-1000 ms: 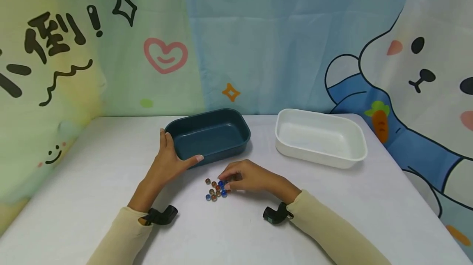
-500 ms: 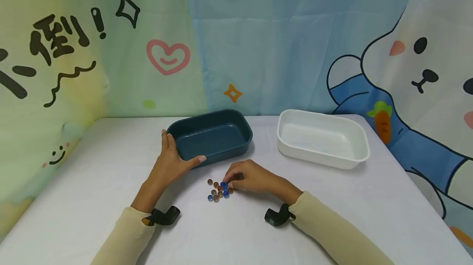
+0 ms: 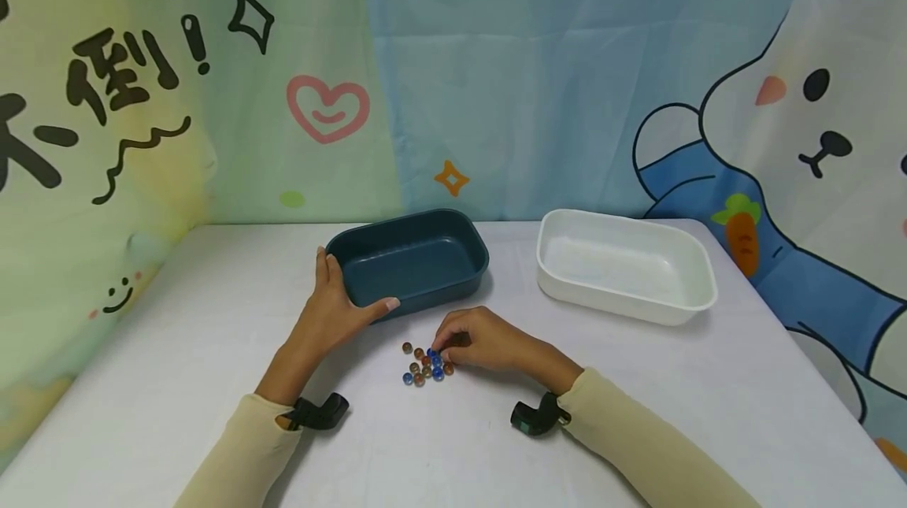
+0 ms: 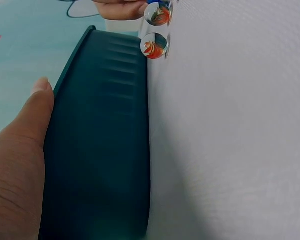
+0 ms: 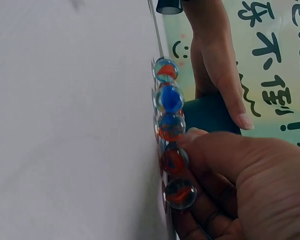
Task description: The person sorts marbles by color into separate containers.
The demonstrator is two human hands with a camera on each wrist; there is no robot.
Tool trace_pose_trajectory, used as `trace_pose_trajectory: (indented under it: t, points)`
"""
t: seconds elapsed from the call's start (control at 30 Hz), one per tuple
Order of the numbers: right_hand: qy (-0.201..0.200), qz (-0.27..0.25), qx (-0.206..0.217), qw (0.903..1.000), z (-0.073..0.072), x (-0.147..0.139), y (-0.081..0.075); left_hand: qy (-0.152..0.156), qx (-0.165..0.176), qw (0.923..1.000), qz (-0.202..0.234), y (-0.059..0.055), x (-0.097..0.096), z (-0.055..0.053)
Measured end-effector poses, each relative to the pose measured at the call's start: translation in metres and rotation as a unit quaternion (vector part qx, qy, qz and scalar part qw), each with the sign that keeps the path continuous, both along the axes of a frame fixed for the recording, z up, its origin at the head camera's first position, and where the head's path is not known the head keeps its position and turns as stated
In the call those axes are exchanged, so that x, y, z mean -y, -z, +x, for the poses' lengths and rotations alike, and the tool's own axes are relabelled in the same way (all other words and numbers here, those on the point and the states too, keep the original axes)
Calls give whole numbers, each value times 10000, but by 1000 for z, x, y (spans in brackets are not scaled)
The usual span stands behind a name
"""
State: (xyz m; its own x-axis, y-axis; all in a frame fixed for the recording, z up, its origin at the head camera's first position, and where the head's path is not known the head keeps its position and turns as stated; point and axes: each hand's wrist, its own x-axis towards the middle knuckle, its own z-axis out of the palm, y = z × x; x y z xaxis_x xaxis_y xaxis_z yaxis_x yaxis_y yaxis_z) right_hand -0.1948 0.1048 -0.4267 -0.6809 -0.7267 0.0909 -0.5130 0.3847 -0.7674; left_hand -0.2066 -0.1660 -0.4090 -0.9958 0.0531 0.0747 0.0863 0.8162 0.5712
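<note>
A small cluster of glass marbles (image 3: 427,367), some blue and some orange-brown, lies on the white tabletop. My right hand (image 3: 489,340) is over the cluster's right side, with curled fingers and thumb tip right at the blue marbles. In the right wrist view a row of marbles (image 5: 171,98) partly hides those fingertips, so I cannot tell whether a marble is pinched. A dark teal rectangular basin (image 3: 446,299) stands behind the cluster. At its near left corner rests my left hand (image 3: 333,319), fingers along the left end, straight thumb (image 4: 32,112) against the near wall.
To the right of the teal basin stands a white rectangular basin (image 3: 627,307) with nothing visible inside. A printed cloth backdrop (image 3: 510,98) hangs behind the table (image 3: 453,445). Each wrist carries a black camera (image 3: 322,412).
The head view has shifted slightly. My right hand's fingertips have come closer together and moved a little to the right, uncovering a brown marble. The left hand keeps its place on the teal basin.
</note>
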Motion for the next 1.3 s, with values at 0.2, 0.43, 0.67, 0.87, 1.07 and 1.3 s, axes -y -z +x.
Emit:
trace_pose_trajectory:
  t: [0.2,0.43,0.67,0.87,1.07,1.3]
  points:
    - [60,96,-231,9997,-1,1,2,8,16,10000,10,0,1,1]
    - [75,-207,-549,9982,-3,-1,2,39,-38,10000,-47,0,0,-1]
    - [113,-365,-218,9990,-1,-2,2,15,49,9999,-155,-1,0,0]
    - [201,-439,-255,9985,0,-3,1,40,11,10000,-59,0,0,-2]
    - [522,-572,-168,9969,-1,-6,0,90,41,9999,-80,0,1,-3]
    - [648,-906,-115,9937,-4,-10,-6,234,4,9997,-63,1,6,-4]
